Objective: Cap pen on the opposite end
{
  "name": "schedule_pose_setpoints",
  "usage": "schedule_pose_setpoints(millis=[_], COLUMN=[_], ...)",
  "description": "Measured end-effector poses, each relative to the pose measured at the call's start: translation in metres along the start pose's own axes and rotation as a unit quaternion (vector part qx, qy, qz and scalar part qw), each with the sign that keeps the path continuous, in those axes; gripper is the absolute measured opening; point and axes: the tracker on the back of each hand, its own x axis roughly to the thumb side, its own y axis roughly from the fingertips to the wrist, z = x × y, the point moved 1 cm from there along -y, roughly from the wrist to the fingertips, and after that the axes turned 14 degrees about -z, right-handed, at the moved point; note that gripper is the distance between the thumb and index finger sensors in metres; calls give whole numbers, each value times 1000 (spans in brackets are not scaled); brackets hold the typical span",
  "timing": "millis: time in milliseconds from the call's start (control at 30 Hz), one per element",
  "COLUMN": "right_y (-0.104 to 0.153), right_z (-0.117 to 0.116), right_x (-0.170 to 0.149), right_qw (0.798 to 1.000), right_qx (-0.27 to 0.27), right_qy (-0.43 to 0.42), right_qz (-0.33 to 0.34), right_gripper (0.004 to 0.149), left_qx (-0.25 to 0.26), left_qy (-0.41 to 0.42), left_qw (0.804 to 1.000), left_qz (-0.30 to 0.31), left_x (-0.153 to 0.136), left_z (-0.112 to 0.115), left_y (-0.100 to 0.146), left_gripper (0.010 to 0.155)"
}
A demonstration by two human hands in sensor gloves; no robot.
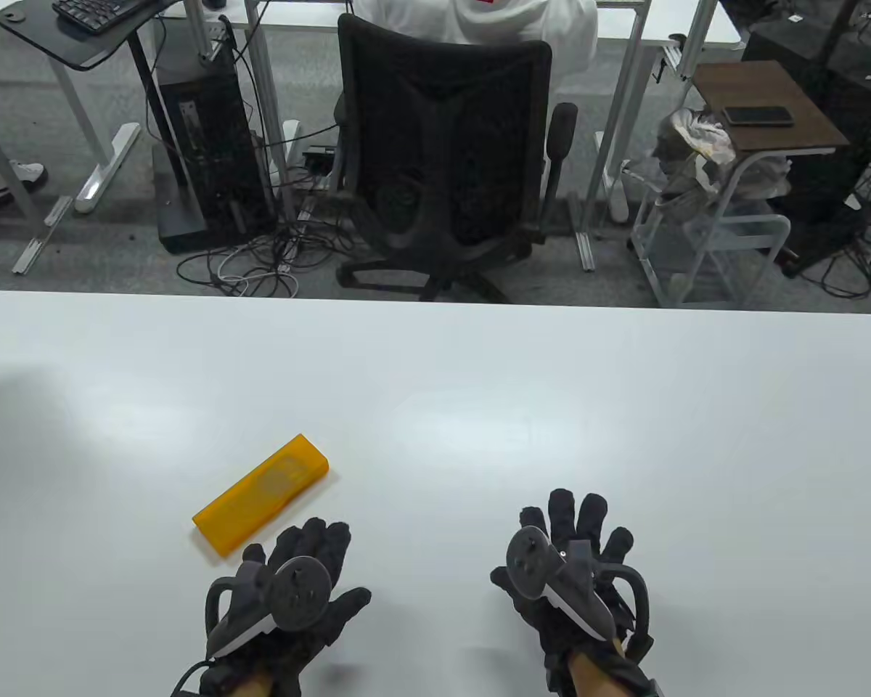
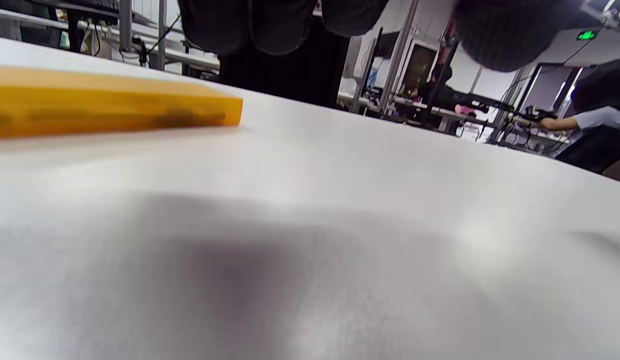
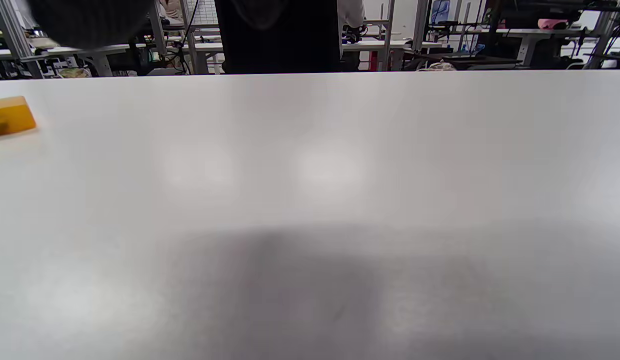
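Two black fabric sensor gloves, thickly padded at the fingers. On the left hand [image 1: 290, 588]: a dark grey tracker with a round, button-studded face, a loop ring at its outer side, a white underside, and a thin black cable at the wrist. On the right hand [image 1: 577, 573]: a matching grey-and-white tracker with the same round face, loop ring and black strap.

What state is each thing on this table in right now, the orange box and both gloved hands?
Orange box: closed, lying flat on the white table, untouched; something dark shows faintly inside.
Left hand: fingers relaxed, resting on the table beside the box, holding nothing.
Right hand: fingers spread flat on the table, holding nothing.
Pen: not visible on its own.
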Motion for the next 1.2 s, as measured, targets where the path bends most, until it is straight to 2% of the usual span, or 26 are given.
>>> schedule_pose_setpoints(millis=[100,533,600,667,733,833,933,967,1133,1200], right_y=[-1,-1,-1,-1,-1,-1,-2,-3,-4,-3], right_z=[-5,-11,-11,-12,-14,-15,-15,-16,-18,-18], right_x=[2,5,5,6,8,8,8,8,10,12], right_qw=[1000,1000,1000,999,999,999,999,999,999,999], right_qx=[10,21,21,24,28,32,40,44,43,39], right_qy=[8,13,11,9,9,6,-8,-12,-8,-9], right_qz=[3,13,16,22,25,27,26,26,27,30], right_gripper=[84,85,85,84,84,84,84,84,84,84], left_qx=[-14,-6,6,21,38,7,-62,-71,-75,-57], left_qy=[-7,23,21,11,-17,-39,-23,-26,-24,-17], left_qw=[1000,1000,1000,998,993,983,979,978,979,981], left_qz=[-8,-5,-20,-55,-113,-179,-193,-195,-186,-183], left_x=[-3,-13,-18,-32,-57,-93,-117,-120,-126,-127], left_z=[2,-1,-2,-9,-23,-34,-24,-21,-10,-6], left_y=[-2,-1,-5,-15,-34,-58,-75,-77,-86,-87], left_gripper=[86,86,86,85,84,82,82,82,80,79])
